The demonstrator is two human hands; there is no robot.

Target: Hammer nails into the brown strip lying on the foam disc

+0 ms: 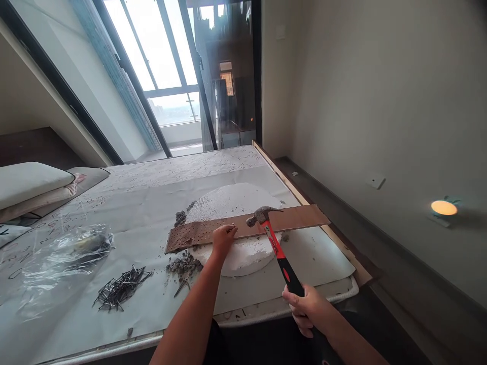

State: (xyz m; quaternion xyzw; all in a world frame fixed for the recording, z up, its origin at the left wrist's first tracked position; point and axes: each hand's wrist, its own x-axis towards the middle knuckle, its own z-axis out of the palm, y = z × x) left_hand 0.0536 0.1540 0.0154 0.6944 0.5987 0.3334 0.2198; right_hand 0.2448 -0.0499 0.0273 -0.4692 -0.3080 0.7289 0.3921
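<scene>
My right hand [304,306] is wrapped round the black lower handle of a red and black claw hammer [279,251]. The hammer's head is over a long brown board [292,219], right of my other hand. My left hand [223,239] rests at the board, its fingers pinched on what looks like a small nail [234,228]. Rows of small holes or dots mark the board's left part. Beneath the board lies a round white slab [243,256]. Grey crumbs [184,264] lie by the slab's left edge.
A pile of nails [124,288] and a clear plastic bag [68,266] lie to the left on the covered mattress [133,203]. Folded bedding [34,185] is at the far left. A wooden rail [281,175] runs along the right edge, near a wall with a lit lamp [444,207].
</scene>
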